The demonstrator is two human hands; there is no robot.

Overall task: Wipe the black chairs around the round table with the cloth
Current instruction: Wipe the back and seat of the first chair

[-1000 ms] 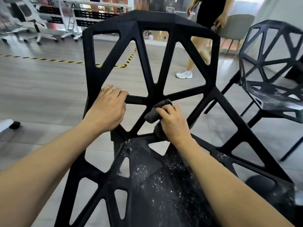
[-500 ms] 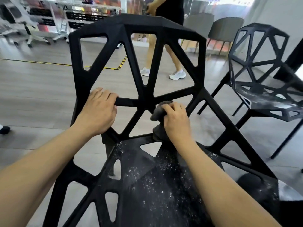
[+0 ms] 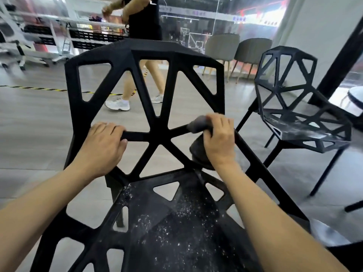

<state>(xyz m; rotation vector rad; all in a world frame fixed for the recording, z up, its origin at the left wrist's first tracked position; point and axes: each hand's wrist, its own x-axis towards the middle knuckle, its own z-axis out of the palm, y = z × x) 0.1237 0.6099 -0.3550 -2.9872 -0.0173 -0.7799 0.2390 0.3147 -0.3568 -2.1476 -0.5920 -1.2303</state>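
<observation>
Grey plank flooring (image 3: 39,134) runs back to white racks, with striped hazard tape across it. Nearest black chair (image 3: 145,54) fills my view, its open lattice back facing me. My left hand (image 3: 102,148) is curled round a horizontal strut of the back, bracing it. My right hand (image 3: 219,142) grips the dark cloth (image 3: 198,125), bunched over the strut on the right side, where back meets side rail.

Judgement: I'm wiping the lower-right struts. Best to wrap the cloth right round each bar and draw it along, then work into the joints where bars meet; keep the left hand firm so the chair doesn't skate.

Seat (image 3: 176,232) is heavily speckled with white dust, not yet cleaned by the look of it. Sweep that toward one edge rather than through the cut-outs.

Second black chair (image 3: 294,118) stands well apart to the right, seat dusty too. Round surface (image 3: 355,99) barely shows at the far right edge. A passer-by (image 3: 145,22) is walking behind the chair back; two grey chairs (image 3: 237,48) stand beyond. Nothing blocks the strut itself.
</observation>
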